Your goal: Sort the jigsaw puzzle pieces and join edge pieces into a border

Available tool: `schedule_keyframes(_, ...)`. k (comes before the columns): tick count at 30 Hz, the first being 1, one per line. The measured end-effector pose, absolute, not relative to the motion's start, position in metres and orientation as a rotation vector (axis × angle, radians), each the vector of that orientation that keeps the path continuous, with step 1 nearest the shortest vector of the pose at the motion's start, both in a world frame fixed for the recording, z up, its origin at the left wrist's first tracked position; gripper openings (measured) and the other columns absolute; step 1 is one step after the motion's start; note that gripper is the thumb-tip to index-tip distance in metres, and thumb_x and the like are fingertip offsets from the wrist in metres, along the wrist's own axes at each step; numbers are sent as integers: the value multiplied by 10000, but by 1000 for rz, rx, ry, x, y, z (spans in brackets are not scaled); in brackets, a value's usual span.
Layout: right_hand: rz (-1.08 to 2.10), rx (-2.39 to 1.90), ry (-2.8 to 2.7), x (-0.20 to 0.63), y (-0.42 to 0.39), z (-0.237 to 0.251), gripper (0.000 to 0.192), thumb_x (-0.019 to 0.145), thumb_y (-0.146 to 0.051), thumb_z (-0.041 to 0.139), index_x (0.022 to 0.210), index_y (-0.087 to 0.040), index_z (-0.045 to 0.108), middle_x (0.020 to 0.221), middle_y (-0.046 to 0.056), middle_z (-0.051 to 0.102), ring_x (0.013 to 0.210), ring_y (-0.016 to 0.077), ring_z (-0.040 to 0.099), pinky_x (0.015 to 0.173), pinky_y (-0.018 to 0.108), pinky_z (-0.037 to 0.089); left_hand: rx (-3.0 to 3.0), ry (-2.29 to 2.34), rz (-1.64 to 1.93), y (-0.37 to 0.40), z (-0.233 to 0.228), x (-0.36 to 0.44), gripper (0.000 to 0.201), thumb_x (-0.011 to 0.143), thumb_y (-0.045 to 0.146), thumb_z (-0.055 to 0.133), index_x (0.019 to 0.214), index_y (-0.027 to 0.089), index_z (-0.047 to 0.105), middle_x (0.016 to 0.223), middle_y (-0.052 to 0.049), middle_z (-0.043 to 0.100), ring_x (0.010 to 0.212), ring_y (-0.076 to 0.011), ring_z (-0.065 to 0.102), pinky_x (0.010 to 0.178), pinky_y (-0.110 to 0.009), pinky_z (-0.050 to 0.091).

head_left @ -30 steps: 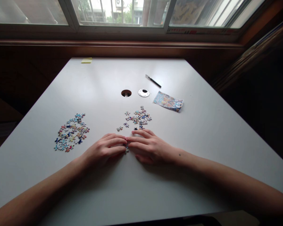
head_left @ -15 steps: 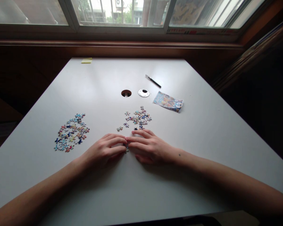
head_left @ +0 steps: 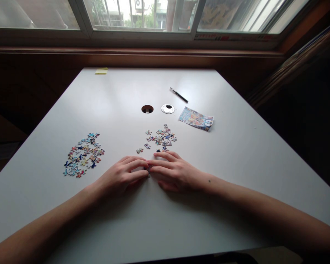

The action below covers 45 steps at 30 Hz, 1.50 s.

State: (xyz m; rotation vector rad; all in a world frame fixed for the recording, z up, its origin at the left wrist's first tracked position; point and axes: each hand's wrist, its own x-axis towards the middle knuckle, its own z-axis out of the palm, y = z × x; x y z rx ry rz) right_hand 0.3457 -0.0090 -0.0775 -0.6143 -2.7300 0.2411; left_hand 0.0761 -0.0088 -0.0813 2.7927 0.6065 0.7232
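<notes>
My left hand (head_left: 123, 175) and my right hand (head_left: 175, 172) lie on the white table (head_left: 236, 154), fingertips meeting at the middle. Between the fingertips they pinch small jigsaw pieces (head_left: 149, 169), mostly hidden by the fingers. Just beyond my right hand lies a small scatter of loose puzzle pieces (head_left: 161, 137). A larger pile of puzzle pieces (head_left: 83, 154) lies to the left of my left hand.
A colourful picture card (head_left: 196, 118) lies at the right of the middle. Behind it are a black pen (head_left: 178, 94), a round cable hole (head_left: 147, 109) and its silver cap (head_left: 167, 108). A yellow sticky pad (head_left: 101, 70) sits at the far edge under the window.
</notes>
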Motion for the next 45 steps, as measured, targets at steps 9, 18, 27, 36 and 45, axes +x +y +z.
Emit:
schedule_keyframes(9,234,-611,-2722,347,-9,-78,353,943,-263,527,1277,-172,597,1382,94,613,1346,275,446,1108,437,335,2807,598,711,-8,-83,76,188,947,143,580,1118,181,648,1211,-111,679,1201,-226,597,989,-374,518)
schedule_keyframes(18,251,-603,-2723,347,-8,-78,360,946,-263,526,1288,-170,590,1394,87,604,1347,272,437,1109,435,333,2794,603,722,-8,-84,75,180,942,142,593,1110,180,647,1211,-114,679,1187,-224,605,977,-371,520)
schedule_keyframes(27,263,-611,-2729,347,-9,-77,362,937,-255,538,1286,-176,587,1394,95,602,1358,267,431,1116,439,335,2788,628,721,-8,-83,76,164,948,155,578,1086,196,657,1190,-108,687,1172,-213,616,980,-360,522)
schedule_keyframes(36,283,-612,-2731,347,-8,-77,372,926,-246,546,1291,-184,586,1390,97,604,1363,268,427,1112,446,344,2798,615,705,-8,-81,76,176,946,135,576,1098,186,650,1211,-110,679,1182,-221,606,972,-368,520)
schedule_keyframes(45,276,-617,-2740,346,-9,-78,357,946,-254,513,1286,-174,588,1411,82,591,1350,277,437,1115,442,336,2808,602,718,-8,-83,76,175,947,136,580,1107,179,638,1223,-112,674,1179,-229,602,968,-375,517)
